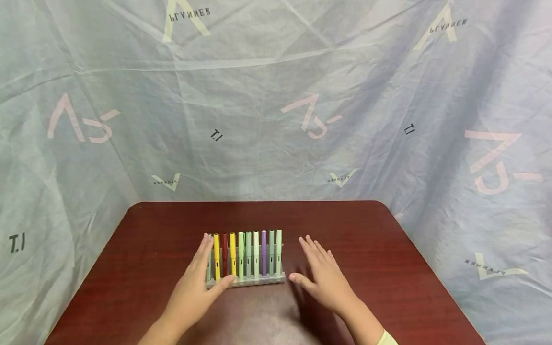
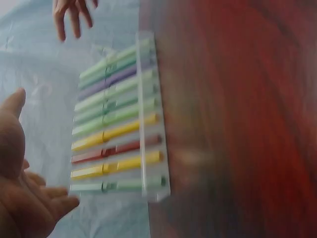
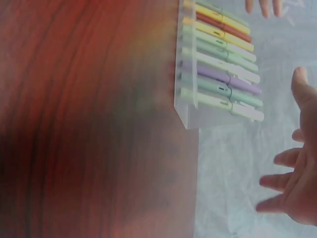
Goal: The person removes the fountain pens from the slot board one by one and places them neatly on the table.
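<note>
We see 10 pens (image 1: 256, 254) in a clear rack (image 1: 265, 280). Near it, our left hand (image 1: 193, 282) has close fingers, thumb out; our right hand (image 1: 325, 280) has spread fingers.

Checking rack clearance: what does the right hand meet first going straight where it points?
Probably the backdrop cloth: in the head view, the right hand seems aimed past the right end of the pen rack, over the table; depth is unclear.

I can't see all of the leftmost pen (image 1: 209, 269) or the left end of the rack (image 1: 263, 281) past the left hand (image 1: 194, 282); the table's (image 1: 414, 287) near edge is cut off.
</note>
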Motion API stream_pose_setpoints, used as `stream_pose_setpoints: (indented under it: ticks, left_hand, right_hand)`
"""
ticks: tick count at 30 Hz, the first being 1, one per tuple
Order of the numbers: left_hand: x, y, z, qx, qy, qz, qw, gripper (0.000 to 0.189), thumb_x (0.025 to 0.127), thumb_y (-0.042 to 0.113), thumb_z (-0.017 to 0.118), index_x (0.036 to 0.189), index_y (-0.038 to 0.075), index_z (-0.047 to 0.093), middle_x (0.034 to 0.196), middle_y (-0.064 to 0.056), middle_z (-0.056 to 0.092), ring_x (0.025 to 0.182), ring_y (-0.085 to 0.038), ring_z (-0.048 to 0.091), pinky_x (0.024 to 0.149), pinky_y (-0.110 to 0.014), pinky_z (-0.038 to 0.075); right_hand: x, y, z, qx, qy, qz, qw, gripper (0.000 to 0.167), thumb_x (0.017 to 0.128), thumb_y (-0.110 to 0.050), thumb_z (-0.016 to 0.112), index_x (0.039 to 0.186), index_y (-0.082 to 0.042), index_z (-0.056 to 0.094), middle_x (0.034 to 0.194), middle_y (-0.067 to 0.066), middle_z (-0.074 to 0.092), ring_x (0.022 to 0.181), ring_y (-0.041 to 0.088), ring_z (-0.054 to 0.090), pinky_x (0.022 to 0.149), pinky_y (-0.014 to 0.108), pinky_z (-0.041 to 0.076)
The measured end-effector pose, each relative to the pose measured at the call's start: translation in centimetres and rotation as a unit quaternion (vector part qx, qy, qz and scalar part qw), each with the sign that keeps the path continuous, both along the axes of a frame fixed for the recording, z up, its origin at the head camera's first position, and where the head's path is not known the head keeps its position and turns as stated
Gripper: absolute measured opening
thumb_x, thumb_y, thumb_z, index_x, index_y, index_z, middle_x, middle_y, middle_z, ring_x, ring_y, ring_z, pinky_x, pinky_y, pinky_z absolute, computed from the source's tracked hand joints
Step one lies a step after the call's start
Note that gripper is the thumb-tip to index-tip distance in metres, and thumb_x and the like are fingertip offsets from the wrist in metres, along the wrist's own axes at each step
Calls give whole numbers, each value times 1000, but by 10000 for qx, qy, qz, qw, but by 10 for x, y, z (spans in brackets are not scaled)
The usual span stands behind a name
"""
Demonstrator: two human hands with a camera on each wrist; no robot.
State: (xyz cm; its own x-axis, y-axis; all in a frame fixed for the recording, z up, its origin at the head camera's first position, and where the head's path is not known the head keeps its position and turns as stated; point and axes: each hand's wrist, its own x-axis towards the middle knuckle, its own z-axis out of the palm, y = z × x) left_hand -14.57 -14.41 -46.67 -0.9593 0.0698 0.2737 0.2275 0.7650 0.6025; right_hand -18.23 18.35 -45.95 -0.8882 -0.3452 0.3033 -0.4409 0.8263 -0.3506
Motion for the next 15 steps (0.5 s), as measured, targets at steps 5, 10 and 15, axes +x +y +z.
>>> stream_pose_setpoints:
  ticks: [5,10,15]
  left_hand:
    - [-2,-27,-2,752,-981,-2,9923,98,81,73,60,156,40,5,163,-5,20,142,-38,36,104,-64,39]
    - [-8,-49,-17,1581,-1642,-54,9737,88,84,59,69,154,28,27,156,-9,37,138,-32,44,106,-48,44]
    - [-13,-60,-32,1889,-1825,3,9649,71,83,44,77,143,19,47,145,-6,52,128,-26,56,97,-37,53]
  right_hand:
    - [-10,10,3,-975,-668,-88,9930,82,87,-61,64,155,-32,27,155,-5,39,140,25,42,108,54,40]
    - [-26,17,-2,-2188,-1339,63,9665,68,91,-50,66,148,-33,34,143,-3,51,128,27,54,102,53,46]
    - [-43,17,-13,-3051,-2030,225,9301,56,92,-42,68,140,-28,43,130,1,58,115,22,62,93,38,53]
